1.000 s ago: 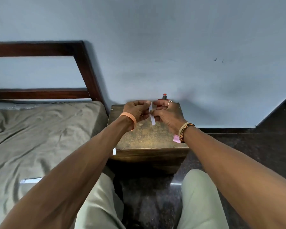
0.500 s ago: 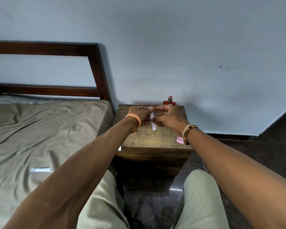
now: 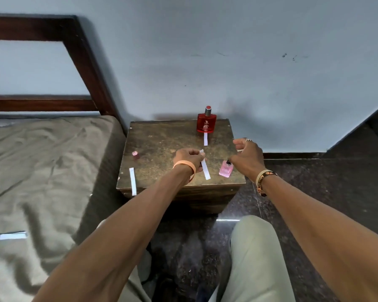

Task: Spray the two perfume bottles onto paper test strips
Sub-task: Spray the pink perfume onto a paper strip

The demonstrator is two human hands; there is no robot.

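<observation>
A red perfume bottle (image 3: 206,123) stands upright at the back of the small wooden table (image 3: 162,144), with a short white strip (image 3: 205,139) lying just in front of it. My left hand (image 3: 189,158) pinches the top of a white paper test strip (image 3: 205,167) that hangs down over the table. A small pink perfume bottle (image 3: 225,169) stands uncapped near the front right edge. My right hand (image 3: 247,156) hovers just right of it with fingers loosely curled, holding nothing. The pink cap (image 3: 135,155) sits at the table's left.
Another white strip (image 3: 132,181) lies at the table's front left, overhanging the edge. A further strip (image 3: 9,235) lies on the olive bed sheet (image 3: 42,171) to the left. The wall runs right behind the table; dark stone floor and my knees are below.
My hands have separated: the right hand let go and moved right toward the pink bottle, the left keeps the strip. A short strip now lies before the red bottle. The view tilted down.
</observation>
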